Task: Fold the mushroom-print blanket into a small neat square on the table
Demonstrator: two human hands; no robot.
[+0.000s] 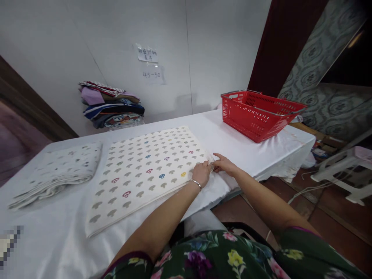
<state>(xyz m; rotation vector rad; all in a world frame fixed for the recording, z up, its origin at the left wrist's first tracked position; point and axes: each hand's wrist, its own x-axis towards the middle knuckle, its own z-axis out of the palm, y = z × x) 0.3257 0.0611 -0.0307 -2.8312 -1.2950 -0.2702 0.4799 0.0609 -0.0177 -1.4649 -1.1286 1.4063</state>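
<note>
Centrally, the mushroom-print cloth [151, 164] lies flat on the table [209, 128], its near edge close to the table's front edge. The left hand [201, 173] is at the right end of the cloth, fingers curled and fingertips together. The right hand [225, 164] meets it from the right, with the index finger set apart from the other fingers. A pale, partly translucent item [212, 167] shows between the hands; whether either hand is clamped on it cannot be told. The left forearm passes in front of the cloth's near right edge and carries a bracelet [196, 183] at the wrist.

A second folded cloth [65, 164], white with small dark prints, lies to the left of the first, its layers visible along the near edge. A red basket [247, 121] with metal handles stands upright at the far right of the table, apart from the hands. A stack of folded textiles [112, 110] sits against the wall [221, 50] at the table's far side; its support is hidden.

The table covering is white, glossy and wrinkled at the front. Two paper notices are fixed to the light wall: an upper notice [147, 53] and a lower notice [154, 74] marked "45-50". At right, a white stool [345, 164] stands on a reddish-brown tiled floor [331, 197], near loose pale cables [305, 190].
</note>
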